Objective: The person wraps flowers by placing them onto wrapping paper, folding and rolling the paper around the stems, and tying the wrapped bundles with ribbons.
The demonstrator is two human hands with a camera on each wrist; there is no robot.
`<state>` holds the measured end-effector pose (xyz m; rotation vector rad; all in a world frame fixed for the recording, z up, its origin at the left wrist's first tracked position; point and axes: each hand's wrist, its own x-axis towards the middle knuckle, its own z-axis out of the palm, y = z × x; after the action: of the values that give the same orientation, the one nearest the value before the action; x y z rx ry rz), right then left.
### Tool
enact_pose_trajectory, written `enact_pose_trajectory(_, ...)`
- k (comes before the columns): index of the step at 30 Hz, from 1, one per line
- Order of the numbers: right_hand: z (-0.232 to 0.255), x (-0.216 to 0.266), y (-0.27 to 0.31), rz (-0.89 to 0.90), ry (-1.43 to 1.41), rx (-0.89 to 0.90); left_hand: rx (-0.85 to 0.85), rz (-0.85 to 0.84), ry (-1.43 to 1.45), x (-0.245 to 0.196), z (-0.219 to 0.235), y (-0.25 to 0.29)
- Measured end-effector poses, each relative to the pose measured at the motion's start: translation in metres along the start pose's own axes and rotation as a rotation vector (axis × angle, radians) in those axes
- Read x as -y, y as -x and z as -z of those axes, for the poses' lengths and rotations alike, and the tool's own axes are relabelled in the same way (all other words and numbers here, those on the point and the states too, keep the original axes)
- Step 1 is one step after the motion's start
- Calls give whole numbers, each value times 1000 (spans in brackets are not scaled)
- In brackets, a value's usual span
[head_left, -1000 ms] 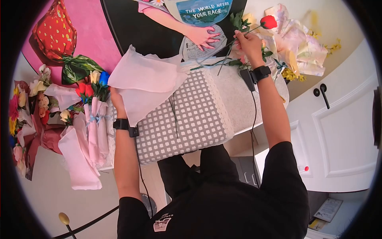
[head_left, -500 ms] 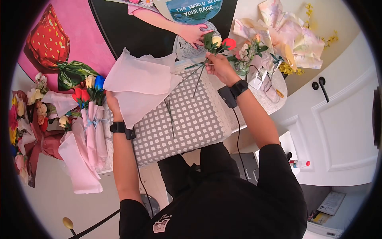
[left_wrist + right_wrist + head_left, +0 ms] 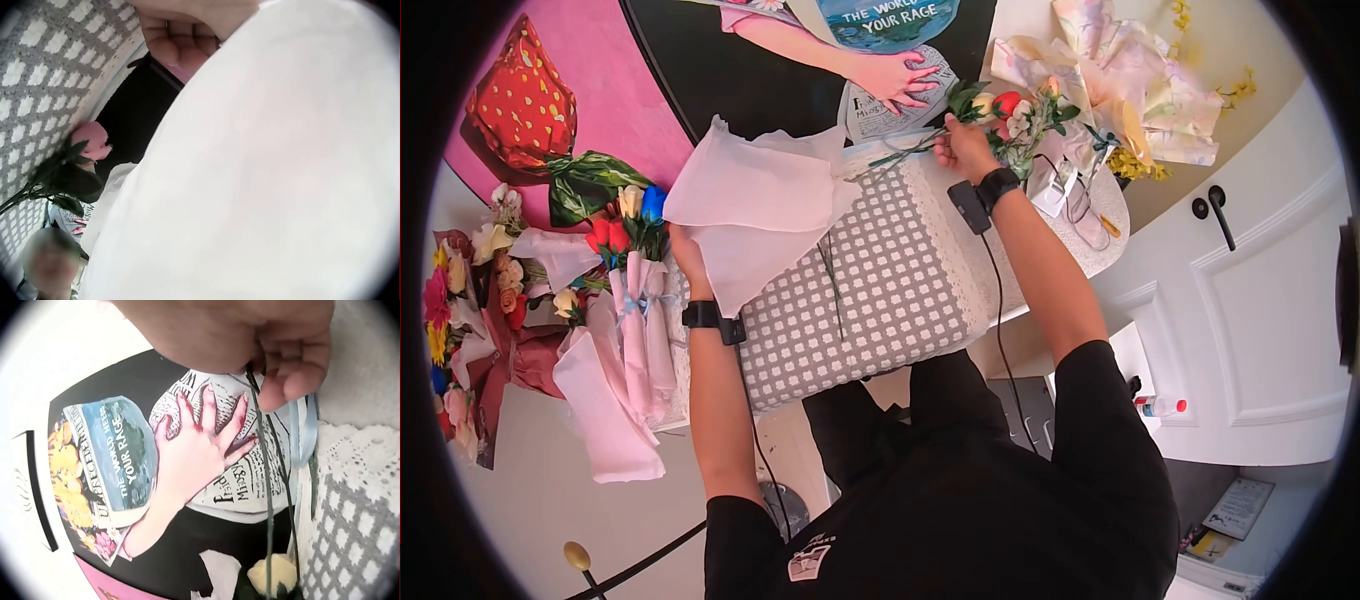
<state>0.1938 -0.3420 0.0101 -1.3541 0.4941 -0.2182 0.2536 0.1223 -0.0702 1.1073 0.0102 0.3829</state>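
Note:
Pale pink wrapping paper (image 3: 755,205) stands spread above the checked cloth (image 3: 870,290), its left edge in my left hand (image 3: 687,262); in the left wrist view the paper (image 3: 262,156) covers much of the picture beside curled fingers (image 3: 165,53). Behind it a pink rose (image 3: 92,140) lies on the cloth. At the back right, my right hand (image 3: 968,150) pinches thin green stems (image 3: 265,462) below a cream rose (image 3: 983,107) and a red rose (image 3: 1006,104). The stems point left across the cloth's far edge.
Wrapped rose bundles (image 3: 632,290) and more bouquets (image 3: 505,290) fill the left side. Mixed flowers (image 3: 1040,125), crumpled floral paper (image 3: 1135,90) and a white box (image 3: 1050,190) are at the right. A painting (image 3: 770,90) stands behind; a cable hangs from each wrist.
My right hand first moved left and nearer from the back right with the roses, then shifted slightly right and back; the stems now lie flatter. My left hand has kept its hold on the paper.

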Motion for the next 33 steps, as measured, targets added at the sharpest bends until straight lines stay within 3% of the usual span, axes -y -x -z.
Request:
enact_pose_trajectory(4,9,2,-9,-14,-3,-75,24,-1,15,-9,-10,9)
enact_pose_trajectory(10,6,3,56,34,-155,-32,-7,-11,5,-11,-9,12)
enact_pose_trajectory(12,10,2,86,125,-139,102,-1,-27,1,-9,-9,10)
enact_pose_trajectory(13,11,0,99,121,-141,108,33,21,76,-9,-10,11)
enact_pose_trajectory(17,-4,-10,156,11,-67,406,146,126,247,-17,-20,21)
enact_pose_trajectory(20,-24,-19,191,-39,-64,556,72,85,5,-31,-40,41)
enact_pose_trajectory(21,-28,-22,198,-61,-87,611,103,236,99,-60,-65,69)
enact_pose_trajectory(25,-35,-36,203,-236,-228,732,279,352,268,-80,-71,97)
enact_pose_trajectory(28,-37,-39,206,-262,-222,667,248,192,91,-102,-80,138)
enact_pose_trajectory(33,-30,-55,202,-215,-224,593,233,289,209,-111,-43,180)
